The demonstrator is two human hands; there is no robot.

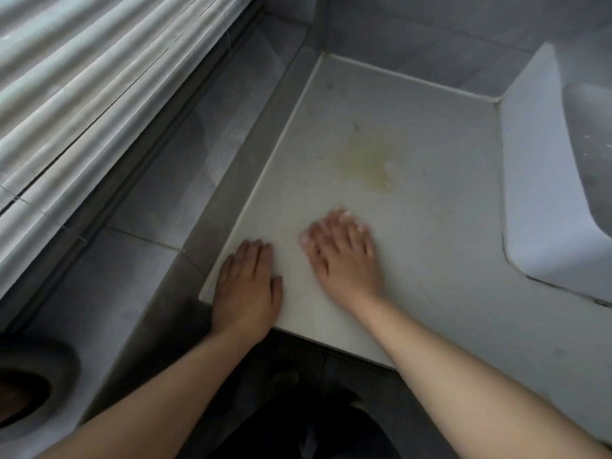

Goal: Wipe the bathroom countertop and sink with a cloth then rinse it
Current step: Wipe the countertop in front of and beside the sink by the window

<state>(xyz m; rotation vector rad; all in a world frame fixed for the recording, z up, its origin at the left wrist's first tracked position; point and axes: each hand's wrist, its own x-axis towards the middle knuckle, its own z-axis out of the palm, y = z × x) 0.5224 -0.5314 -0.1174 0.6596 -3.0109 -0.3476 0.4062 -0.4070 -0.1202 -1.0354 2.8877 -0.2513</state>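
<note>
**A:** Where are the hands, and why there?

**B:** Both lie on the white countertop (430,243), near its front edge. The left hand (246,289) sits at the corner at about seven o'clock of the slab. It is flat, fingers straight and close together, holding nothing. I read it as a brace, taking the person's weight while they lean in.

**A:** And the other?

**B:** The right hand (341,256) is just beside it, toward three o'clock. It is palm down, fingers spread and a little bent, pressing on the surface. It is blurred, so the detail is poor.

**A:** Is the cloth under it?

**B:** I cannot tell. There are pale flecks at the fingertips (344,217), which could be nails or a bit of white fabric against white stone. No cloth shows plainly anywhere.

**A:** What is the hand aiming for?

**B:** Probably the yellowish stain (367,160), which lies at twelve o'clock from that hand and apart from it. Faint dark specks are scattered around it too. Pressing with spread fingers suits scrubbing a dried mark.

**A:** And the sink?

**B:** The sink (536,180) stands on the counter at three o'clock, well apart from both hands and untouched. In my judgement the wiping has barely begun and the rinse is far off.

**A:** Anything else nearby?

**B:** A grey tiled ledge (159,200) at nine o'clock, with a window blind (82,94) above it.
</note>
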